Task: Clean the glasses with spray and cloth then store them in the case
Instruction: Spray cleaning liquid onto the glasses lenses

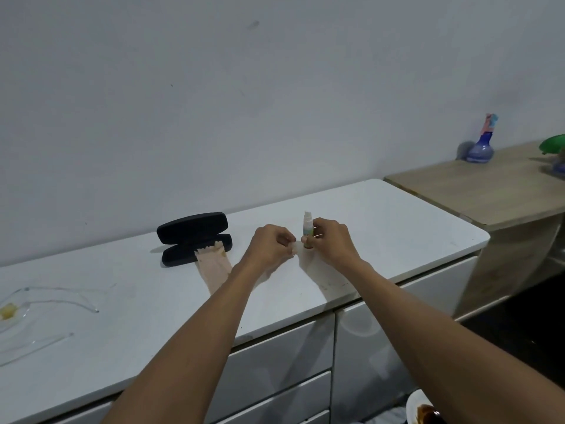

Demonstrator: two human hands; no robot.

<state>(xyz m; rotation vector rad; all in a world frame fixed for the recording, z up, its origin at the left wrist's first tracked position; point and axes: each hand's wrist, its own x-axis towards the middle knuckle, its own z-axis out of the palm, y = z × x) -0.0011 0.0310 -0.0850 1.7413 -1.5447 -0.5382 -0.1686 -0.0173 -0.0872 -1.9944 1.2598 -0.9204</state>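
Note:
A small white spray bottle (307, 229) stands upright on the white counter (397, 228), and my right hand (331, 240) grips its lower body. My left hand (270, 244) is just to the bottle's left, its fingertips pinched on a small pale piece that looks like the bottle's cap (294, 250). The black glasses case (192, 232) lies open further left near the wall. A beige cloth (214, 267) hangs out of the case's front half onto the counter. Clear-framed glasses (61, 298) lie at the counter's far left, partly cut off by the frame edge.
White drawers (290, 362) sit under the counter's front edge. A lower wooden table (489, 191) adjoins on the right, carrying a blue vase (480, 149) and a green object (553, 145). A plate with brown residue (425, 411) is on the floor at bottom right.

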